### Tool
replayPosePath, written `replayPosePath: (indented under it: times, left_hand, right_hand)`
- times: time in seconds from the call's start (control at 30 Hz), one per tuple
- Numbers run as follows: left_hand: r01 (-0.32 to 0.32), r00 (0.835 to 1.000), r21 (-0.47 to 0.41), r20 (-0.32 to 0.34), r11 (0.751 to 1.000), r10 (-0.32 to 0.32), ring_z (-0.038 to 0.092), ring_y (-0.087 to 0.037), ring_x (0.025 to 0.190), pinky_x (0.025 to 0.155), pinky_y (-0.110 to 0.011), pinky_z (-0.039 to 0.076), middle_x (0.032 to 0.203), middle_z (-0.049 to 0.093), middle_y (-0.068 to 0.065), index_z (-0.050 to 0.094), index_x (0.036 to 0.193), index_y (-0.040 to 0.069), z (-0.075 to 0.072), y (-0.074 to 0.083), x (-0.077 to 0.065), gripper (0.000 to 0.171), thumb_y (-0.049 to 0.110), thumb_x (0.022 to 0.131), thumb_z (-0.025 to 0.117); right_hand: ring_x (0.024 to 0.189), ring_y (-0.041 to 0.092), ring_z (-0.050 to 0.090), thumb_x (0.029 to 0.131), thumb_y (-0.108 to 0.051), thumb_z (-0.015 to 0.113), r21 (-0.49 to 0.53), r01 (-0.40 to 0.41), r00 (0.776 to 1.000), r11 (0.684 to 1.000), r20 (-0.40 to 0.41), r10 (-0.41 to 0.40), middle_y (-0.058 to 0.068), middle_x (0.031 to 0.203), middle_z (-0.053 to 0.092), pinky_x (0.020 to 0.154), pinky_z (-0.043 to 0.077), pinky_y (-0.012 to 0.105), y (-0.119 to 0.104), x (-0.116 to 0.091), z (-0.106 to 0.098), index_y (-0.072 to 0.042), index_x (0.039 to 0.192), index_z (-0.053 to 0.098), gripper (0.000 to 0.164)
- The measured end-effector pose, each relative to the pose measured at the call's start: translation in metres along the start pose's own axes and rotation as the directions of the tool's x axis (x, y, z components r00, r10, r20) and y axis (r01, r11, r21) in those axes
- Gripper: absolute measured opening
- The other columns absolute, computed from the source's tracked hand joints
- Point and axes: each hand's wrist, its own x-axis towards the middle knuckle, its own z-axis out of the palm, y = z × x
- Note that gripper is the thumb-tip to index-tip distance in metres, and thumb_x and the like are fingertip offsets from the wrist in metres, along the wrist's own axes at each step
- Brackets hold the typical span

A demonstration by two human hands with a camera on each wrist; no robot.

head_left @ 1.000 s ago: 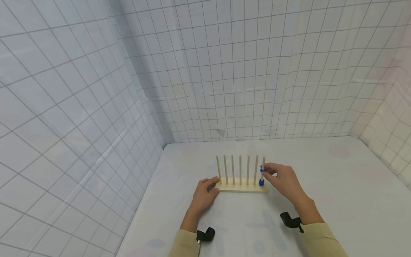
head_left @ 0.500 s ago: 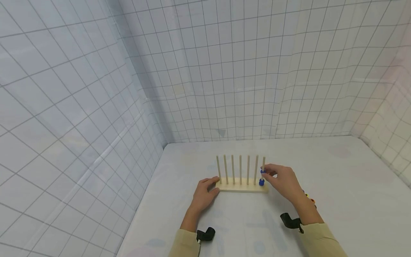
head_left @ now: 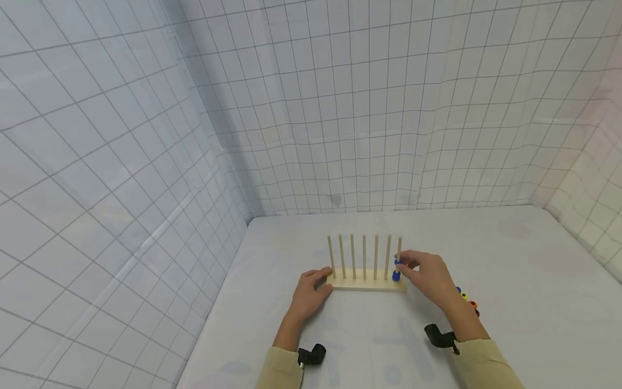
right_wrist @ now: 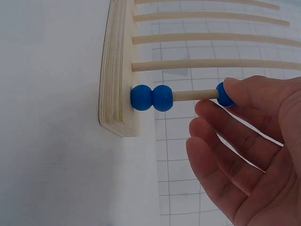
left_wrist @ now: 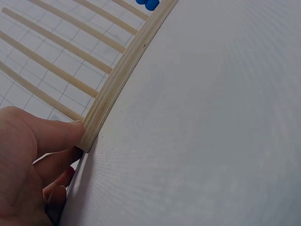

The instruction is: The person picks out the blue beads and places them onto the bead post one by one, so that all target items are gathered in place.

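A pale wooden peg stand [head_left: 364, 284], a flat base with several upright pegs in a row, stands in front of me on the table. My left hand [head_left: 308, 294] grips the base's left end, thumb at the front and fingers behind. With thumb and forefinger, my right hand [head_left: 431, 275] pinches a blue bead [right_wrist: 223, 97] threaded on the rightmost peg. The other right fingers are loosely bent. Below that bead, two blue beads [right_wrist: 162, 98] sit stacked against the base, with bare peg between. The remaining pegs carry no beads.
Several loose beads, among them a yellow bead [head_left: 464, 296] and an orange-red bead [head_left: 473, 304], lie beside my right forearm, partly hidden by it. White gridded curtains [head_left: 350, 135] hang behind and along both sides of the white table [head_left: 525, 281].
My right hand has slid the blue bead a little way down the rightmost peg. Loose coloured beads have come into view beside the right forearm. The left hand has stayed in place.
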Motion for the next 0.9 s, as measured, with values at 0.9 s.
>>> replayPosePath:
  times: [0.9]
  left_hand:
    - [0.007,1.000,-0.004,-0.003,1.000,-0.007,0.047,-0.035,0.128,0.104,-0.058,0.038,0.130,0.059,-0.013,0.068,0.131,0.013,-0.0001,0.0012,-0.0017,0.040,0.012,0.091,0.073]
  right_hand:
    - [0.086,0.022,0.065,0.092,-0.021,0.075,0.005,-0.035,0.999,0.999,0.041,0.034,-0.002,0.090,0.072,0.066,0.052,0.035,0.0061,-0.0013,0.0070,-0.009,0.115,0.074,0.026]
